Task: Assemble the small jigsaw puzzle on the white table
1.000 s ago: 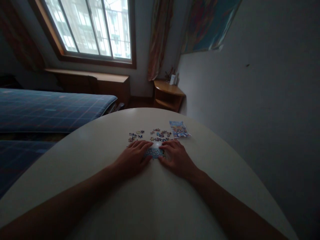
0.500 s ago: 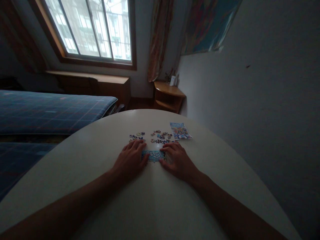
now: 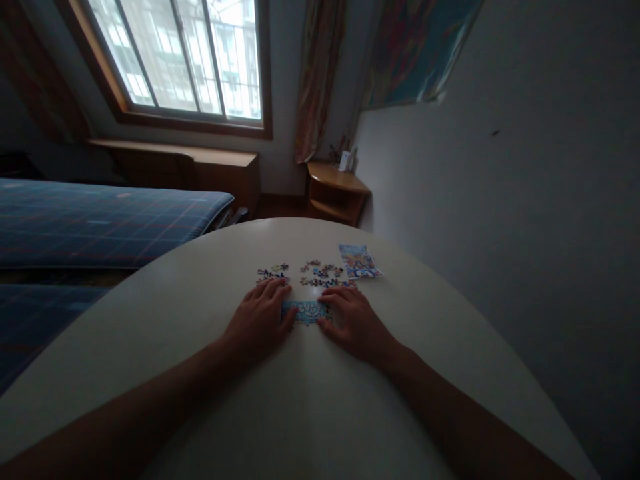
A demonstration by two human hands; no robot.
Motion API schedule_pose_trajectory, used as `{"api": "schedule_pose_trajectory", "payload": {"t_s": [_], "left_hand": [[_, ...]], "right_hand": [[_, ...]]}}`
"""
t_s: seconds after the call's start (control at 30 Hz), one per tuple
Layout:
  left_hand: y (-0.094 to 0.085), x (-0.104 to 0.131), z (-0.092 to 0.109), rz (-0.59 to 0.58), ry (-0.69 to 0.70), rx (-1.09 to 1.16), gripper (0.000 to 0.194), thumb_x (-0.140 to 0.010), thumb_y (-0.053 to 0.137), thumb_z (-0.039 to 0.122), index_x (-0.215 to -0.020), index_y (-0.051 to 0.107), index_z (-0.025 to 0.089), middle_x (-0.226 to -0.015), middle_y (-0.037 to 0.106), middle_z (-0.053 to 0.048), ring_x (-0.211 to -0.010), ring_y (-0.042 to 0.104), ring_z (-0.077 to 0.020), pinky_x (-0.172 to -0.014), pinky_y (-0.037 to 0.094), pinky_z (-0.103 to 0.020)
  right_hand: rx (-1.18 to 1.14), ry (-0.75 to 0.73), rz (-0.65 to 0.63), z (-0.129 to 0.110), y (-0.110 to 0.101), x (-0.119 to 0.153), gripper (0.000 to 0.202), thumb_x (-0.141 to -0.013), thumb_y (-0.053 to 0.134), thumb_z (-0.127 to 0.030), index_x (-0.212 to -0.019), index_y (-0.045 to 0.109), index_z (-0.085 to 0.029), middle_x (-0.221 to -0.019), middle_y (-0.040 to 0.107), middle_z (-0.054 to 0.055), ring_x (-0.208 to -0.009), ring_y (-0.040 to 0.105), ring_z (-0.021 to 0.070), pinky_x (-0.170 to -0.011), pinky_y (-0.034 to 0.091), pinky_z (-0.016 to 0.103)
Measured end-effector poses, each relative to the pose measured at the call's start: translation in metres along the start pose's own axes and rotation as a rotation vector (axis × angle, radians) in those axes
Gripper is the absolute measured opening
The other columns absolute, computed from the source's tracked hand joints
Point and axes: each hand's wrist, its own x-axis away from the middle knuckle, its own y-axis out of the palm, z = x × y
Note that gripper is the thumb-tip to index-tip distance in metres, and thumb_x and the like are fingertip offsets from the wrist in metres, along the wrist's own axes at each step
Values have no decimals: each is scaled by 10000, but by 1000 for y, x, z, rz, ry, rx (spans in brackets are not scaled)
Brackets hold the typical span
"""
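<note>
A joined strip of light-blue jigsaw puzzle (image 3: 306, 311) lies flat on the white round table (image 3: 305, 413). My left hand (image 3: 261, 315) is at its left end, thumb on the lower part and fingers reaching past the top edge. At the right end, my right hand (image 3: 354, 321) has its thumb and index finger on either side of the strip, curled round it. Both palms are low over the table, and the strip's ends are partly hidden under my hands. Loose jigsaw pieces (image 3: 325, 271) lie just beyond, with another small group (image 3: 273, 271) above my left fingers.
A printed picture sheet (image 3: 359, 261) lies right of the loose pieces. A bed with a blue checked mattress (image 3: 110, 223) stands to the left. Behind the table are a wooden corner shelf (image 3: 337, 176) and a window (image 3: 180, 60). A wall (image 3: 490, 200) runs along the right.
My left hand and the puzzle strip have shifted very slightly to the left in view, along with the whole scene. The hold on the strip looks the same.
</note>
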Motion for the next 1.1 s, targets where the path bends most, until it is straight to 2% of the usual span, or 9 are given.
{"api": "schedule_pose_trajectory", "payload": {"t_s": [0.43,1.1], "left_hand": [[5,1,-4,39,31,13,409,-958,484,379,-1291,560,154,-1427,535,-132,-1351,450,-320,-1131,377,-511],[1,0,-3,6,28,17,434,-951,494,372,-1314,550,142,-1459,524,-128,-1383,441,-298,-1160,357,-498]], "right_hand": [[0,18,-21,0,1,0,342,-836,692,-323,-1158,648,-220,-1257,640,101,-1202,552,276,-1090,354,505],[-7,12,-21,-1,-1,-1,332,-852,679,-323,-1166,652,-216,-1261,639,103,-1206,550,274,-1082,363,491]]}}
